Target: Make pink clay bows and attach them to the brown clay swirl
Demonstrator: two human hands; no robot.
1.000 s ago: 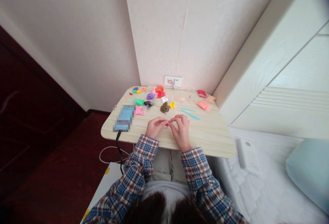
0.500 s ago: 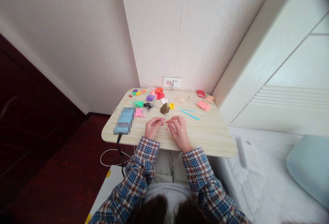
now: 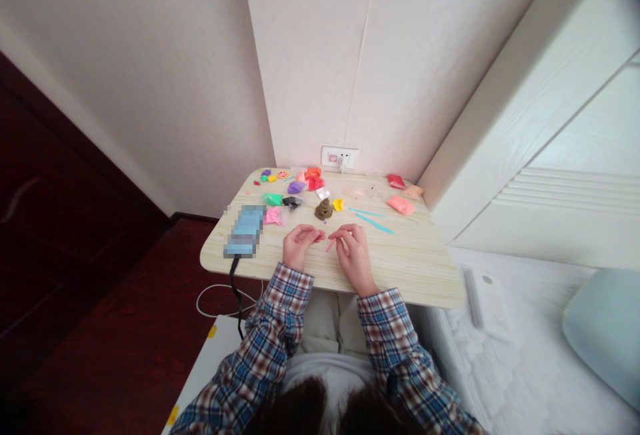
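I find the device [image 3: 245, 231] pixelated, its display unreadable. Whatever the left hand [image 3: 320, 236] may pinch is too small for me to identify. Fingers of the right hand [image 3: 335, 238] cover part of the pink strip [image 3: 330, 246]. The right edge cuts off the pale blue rounded object [image 3: 603, 335].

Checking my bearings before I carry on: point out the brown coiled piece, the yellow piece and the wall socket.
Brown coiled piece [image 3: 324, 210]: head view, middle of its coils.
Yellow piece [image 3: 339, 204]: head view, its middle.
Wall socket [image 3: 327, 157]: head view, left part of its plate.
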